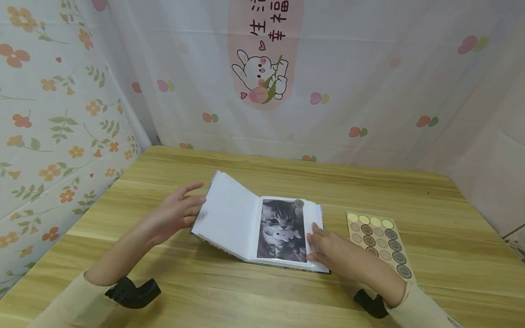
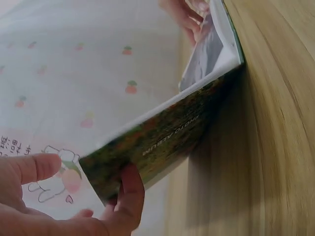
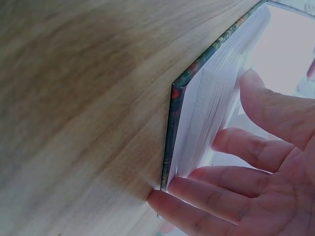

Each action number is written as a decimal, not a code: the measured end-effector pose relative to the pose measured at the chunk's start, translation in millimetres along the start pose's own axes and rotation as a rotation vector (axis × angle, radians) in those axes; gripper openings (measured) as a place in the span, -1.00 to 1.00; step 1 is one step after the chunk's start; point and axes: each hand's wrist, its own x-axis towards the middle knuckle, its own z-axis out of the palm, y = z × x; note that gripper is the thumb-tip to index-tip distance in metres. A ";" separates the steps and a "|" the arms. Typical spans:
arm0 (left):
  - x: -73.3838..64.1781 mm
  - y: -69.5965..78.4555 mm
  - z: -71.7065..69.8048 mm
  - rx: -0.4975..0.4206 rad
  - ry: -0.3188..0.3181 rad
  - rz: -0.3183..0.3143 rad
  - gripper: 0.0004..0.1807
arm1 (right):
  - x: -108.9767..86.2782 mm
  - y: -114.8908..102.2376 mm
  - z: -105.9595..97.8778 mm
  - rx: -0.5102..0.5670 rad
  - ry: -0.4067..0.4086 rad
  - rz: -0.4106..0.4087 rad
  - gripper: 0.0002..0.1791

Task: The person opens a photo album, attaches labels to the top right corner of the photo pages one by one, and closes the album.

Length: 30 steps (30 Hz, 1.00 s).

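An open photo album (image 1: 231, 214) rests on the wooden table, its left cover raised at a slant. My left hand (image 1: 176, 212) is at that cover; in the left wrist view its fingers (image 2: 130, 184) touch the dark patterned outside, with the thumb apart. On the right page is a grey kitten photo (image 1: 268, 209) bearing a pale fish-shaped picture (image 1: 285, 234) and a round sticker (image 1: 299, 203) in its top right corner. My right hand (image 1: 336, 250) rests at the right edge; the right wrist view shows extended fingers (image 3: 231, 179) touching the stacked page edges (image 3: 209, 108).
Right of the album lies a brown sheet of round stickers (image 1: 377, 232), gold, dark and kraft-coloured, partly behind the right forearm. Black curved pieces (image 1: 135, 293) sit at both wrists. A printed curtain (image 1: 348, 82) hangs behind the table (image 1: 197, 291).
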 end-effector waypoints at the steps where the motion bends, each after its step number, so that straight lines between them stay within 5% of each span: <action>1: -0.8 0.7 1.3 -0.007 -0.008 0.011 -0.23 | 0.2 0.1 0.1 0.001 0.001 0.001 -0.49; 8: -5.6 4.5 14.3 -0.053 -0.092 0.107 -0.35 | 1.2 0.1 0.3 0.012 0.001 0.008 -0.52; 18: -3.5 2.6 40.7 0.055 -0.134 0.182 -0.50 | -0.2 -1.4 -0.5 0.002 -0.007 0.024 -0.52; 30: -0.6 -16.9 70.0 0.511 -0.166 0.342 -0.54 | -0.2 -1.2 -0.7 0.001 -0.006 0.023 -0.52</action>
